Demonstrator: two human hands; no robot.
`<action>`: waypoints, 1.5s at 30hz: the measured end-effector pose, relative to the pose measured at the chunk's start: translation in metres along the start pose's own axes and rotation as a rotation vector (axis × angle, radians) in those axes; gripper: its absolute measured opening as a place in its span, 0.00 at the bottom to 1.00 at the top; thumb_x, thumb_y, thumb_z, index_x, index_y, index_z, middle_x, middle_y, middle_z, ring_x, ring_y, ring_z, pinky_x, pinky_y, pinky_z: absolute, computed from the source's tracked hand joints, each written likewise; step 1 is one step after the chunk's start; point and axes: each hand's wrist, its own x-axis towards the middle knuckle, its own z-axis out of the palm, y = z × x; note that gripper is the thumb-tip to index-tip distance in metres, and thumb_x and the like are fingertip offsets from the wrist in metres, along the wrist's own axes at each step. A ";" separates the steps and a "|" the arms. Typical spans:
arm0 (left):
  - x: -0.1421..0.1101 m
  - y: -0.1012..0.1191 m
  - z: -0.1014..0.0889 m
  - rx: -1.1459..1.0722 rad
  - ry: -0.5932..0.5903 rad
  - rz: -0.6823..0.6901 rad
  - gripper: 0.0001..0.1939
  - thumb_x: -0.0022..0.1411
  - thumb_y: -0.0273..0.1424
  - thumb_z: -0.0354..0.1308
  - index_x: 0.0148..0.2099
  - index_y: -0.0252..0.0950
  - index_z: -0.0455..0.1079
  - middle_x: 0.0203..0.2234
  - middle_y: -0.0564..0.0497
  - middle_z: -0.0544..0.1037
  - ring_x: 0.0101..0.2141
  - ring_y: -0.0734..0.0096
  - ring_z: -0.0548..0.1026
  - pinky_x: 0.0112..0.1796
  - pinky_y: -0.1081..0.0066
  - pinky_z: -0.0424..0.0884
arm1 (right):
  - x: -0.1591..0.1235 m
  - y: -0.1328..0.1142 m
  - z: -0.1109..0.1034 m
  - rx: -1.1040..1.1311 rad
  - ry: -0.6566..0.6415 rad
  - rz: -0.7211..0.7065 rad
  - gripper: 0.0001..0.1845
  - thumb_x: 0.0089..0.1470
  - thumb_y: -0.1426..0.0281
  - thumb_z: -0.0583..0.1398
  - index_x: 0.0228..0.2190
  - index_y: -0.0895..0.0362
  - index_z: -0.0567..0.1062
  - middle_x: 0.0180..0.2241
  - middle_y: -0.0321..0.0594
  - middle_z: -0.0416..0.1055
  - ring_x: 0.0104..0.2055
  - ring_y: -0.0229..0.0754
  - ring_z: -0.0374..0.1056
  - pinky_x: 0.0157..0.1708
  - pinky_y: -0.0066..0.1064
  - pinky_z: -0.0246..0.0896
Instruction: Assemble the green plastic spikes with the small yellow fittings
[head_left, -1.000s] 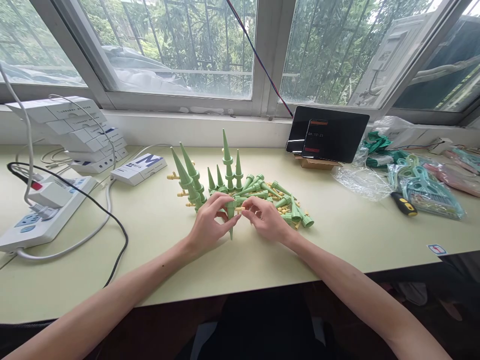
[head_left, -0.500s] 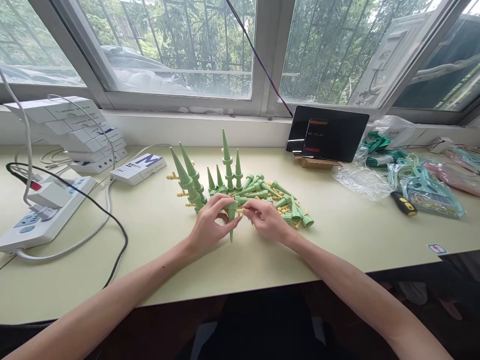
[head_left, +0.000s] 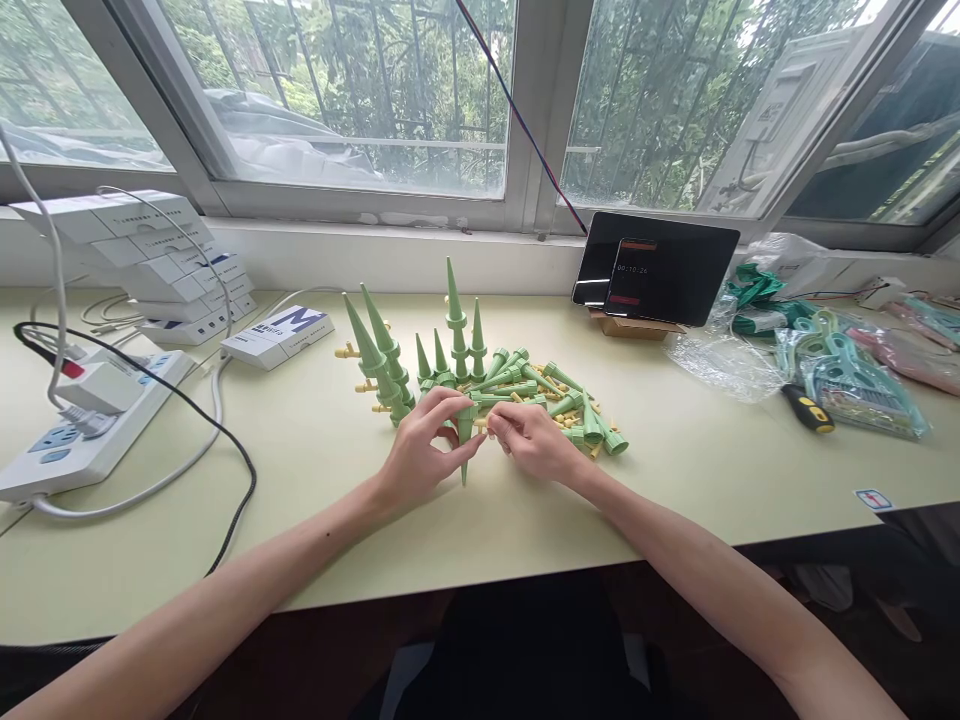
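The fingers of the left hand point(head_left: 420, 445) are closed around a green spike point(head_left: 466, 425), thumb on the near side, its point hanging downward above the worktop point(head_left: 480, 540). The fingers of the right hand point(head_left: 534, 442) are pinched on the outer end of a small yellow fitting point(head_left: 481, 424), which lies sideways at the right side of the green spike; whether it is fully seated there I cannot tell.

Just beyond the green spike and to its left, standing spikes point(head_left: 456, 325) point upward, several stacked one in another, with yellow pieces sticking out from the leftmost ones. To its right and slightly beyond is a loose pile point(head_left: 570, 400) of green spikes and yellow fittings.

Farther beyond it on the right, a tablet point(head_left: 675, 268) leans back on a cardboard stand point(head_left: 637, 327), with a phone point(head_left: 630, 275) showing a timer in front of its screen. Well to the right of the green spike are a black-and-yellow handle point(head_left: 807, 408) and clear bags point(head_left: 862, 385) of light green items. Well to its left are a flat white box point(head_left: 277, 337), a stack of white boxes point(head_left: 172, 265) and a power strip point(head_left: 94, 430) with cables. Windows point(head_left: 337, 100) stand behind everything.
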 end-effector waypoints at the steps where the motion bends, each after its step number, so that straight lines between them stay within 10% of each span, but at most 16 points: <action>1: 0.000 0.000 0.000 -0.004 -0.001 0.002 0.14 0.61 0.28 0.62 0.50 0.40 0.70 0.41 0.48 0.70 0.31 0.76 0.74 0.26 0.74 0.80 | 0.000 0.000 0.000 0.007 -0.002 0.004 0.16 0.64 0.65 0.51 0.25 0.56 0.66 0.20 0.32 0.60 0.22 0.35 0.55 0.25 0.28 0.51; 45: 0.004 -0.002 -0.005 -0.135 -0.086 -0.199 0.14 0.65 0.33 0.57 0.53 0.38 0.71 0.40 0.47 0.70 0.33 0.74 0.72 0.30 0.74 0.79 | 0.003 -0.004 -0.001 0.183 -0.016 0.105 0.25 0.63 0.56 0.53 0.20 0.57 0.64 0.15 0.30 0.58 0.17 0.31 0.53 0.21 0.26 0.50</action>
